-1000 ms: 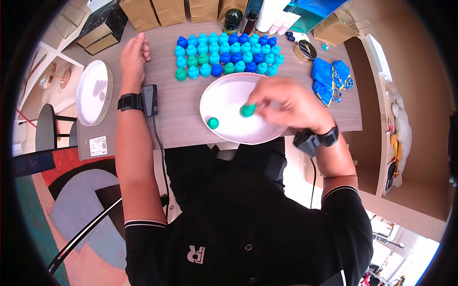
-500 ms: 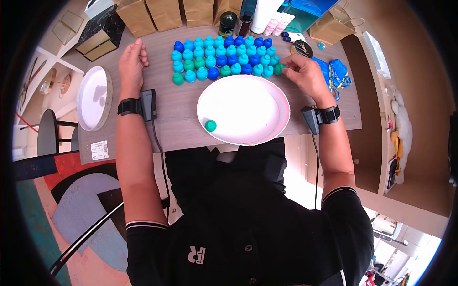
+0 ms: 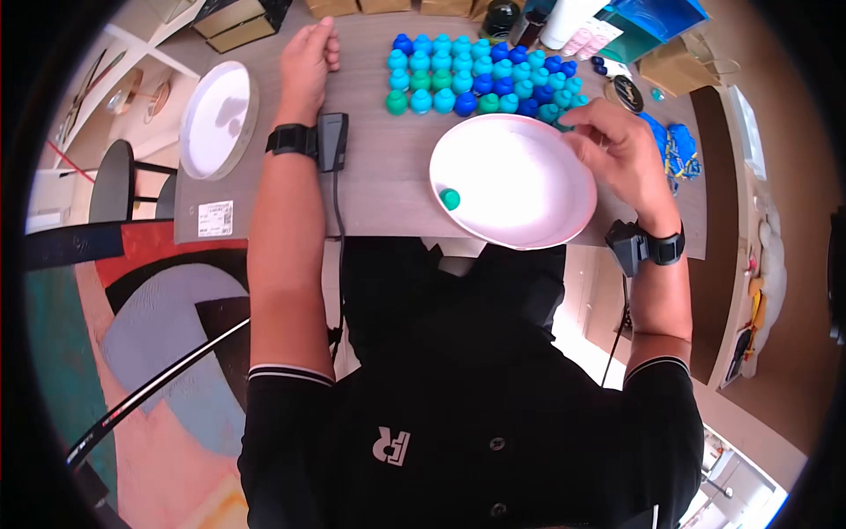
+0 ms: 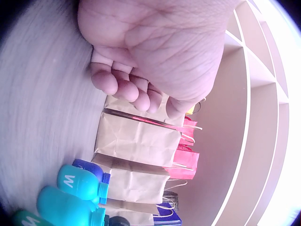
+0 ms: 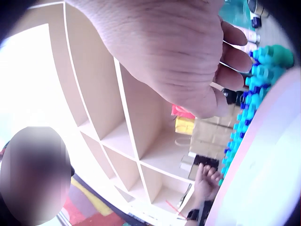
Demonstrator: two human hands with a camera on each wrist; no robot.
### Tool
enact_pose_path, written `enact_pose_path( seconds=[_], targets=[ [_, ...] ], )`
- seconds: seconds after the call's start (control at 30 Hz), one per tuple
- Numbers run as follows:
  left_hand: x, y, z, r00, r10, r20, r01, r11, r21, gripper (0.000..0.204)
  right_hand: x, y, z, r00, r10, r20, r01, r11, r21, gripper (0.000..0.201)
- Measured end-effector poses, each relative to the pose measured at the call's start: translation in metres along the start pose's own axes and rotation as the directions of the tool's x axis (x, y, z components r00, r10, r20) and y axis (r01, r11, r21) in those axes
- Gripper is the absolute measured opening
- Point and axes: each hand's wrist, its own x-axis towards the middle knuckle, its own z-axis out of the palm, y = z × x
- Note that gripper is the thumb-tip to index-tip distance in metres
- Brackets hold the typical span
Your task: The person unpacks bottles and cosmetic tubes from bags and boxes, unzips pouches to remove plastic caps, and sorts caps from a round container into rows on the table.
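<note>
My right hand (image 3: 624, 154) hangs over the right rim of a round white plate (image 3: 511, 189), its fingers loosely bent with nothing between them. Inside the plate, near its left side, one small green bottle (image 3: 450, 199) remains. Behind the plate, small blue, turquoise and green bottles (image 3: 463, 81) stand in close rows. The right wrist view shows a green bottle (image 5: 281, 55) at the near end of a row, beyond the fingertips. Over the table to the left of the rows, my left hand (image 3: 306, 70) lies idle with loosely curled fingers, holding nothing.
Another white round tray (image 3: 187, 132) is at the table's left. Paper bags (image 4: 136, 141), a dark jar (image 3: 500, 19) and pink-white tubes (image 3: 586, 37) line the back. A round black tin (image 3: 624, 93) and blue pouches (image 3: 679, 152) lie at the right.
The right hand carried a green bottle from over the plate to the front row's right end, let it go, and drew back to the plate's rim. The head view has shifted.
</note>
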Motion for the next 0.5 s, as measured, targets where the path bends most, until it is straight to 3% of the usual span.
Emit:
enact_pose_path(
  seconds=[0.07,0.13,0.2,0.3,0.5],
  targets=[
    [0.000,-0.003,-0.001,1.000,0.007,0.015,-0.006,1.000,-0.017,0.028,0.003,-0.019,0.011,0.966,-0.197,0.169,0.196,0.980,0.019,0.019],
    [0.001,-0.003,-0.001,1.000,0.013,0.025,-0.012,0.999,-0.047,0.028,0.004,-0.031,0.028,0.949,-0.220,0.227,0.206,0.975,0.084,0.020],
    [0.000,-0.002,0.000,1.000,0.019,0.020,-0.018,0.999,-0.046,0.027,0.008,-0.043,0.044,0.857,-0.379,0.350,0.403,0.915,0.006,0.023],
    [0.000,-0.002,0.001,1.000,0.025,0.007,-0.025,0.999,-0.047,0.027,0.013,-0.048,0.066,0.800,-0.423,0.425,0.484,0.874,-0.043,0.025],
    [0.000,-0.003,0.002,1.000,0.022,-0.019,-0.023,0.996,-0.087,0.027,0.019,-0.053,0.077,0.762,-0.433,0.481,0.505,0.863,-0.024,0.024]
  ],
)
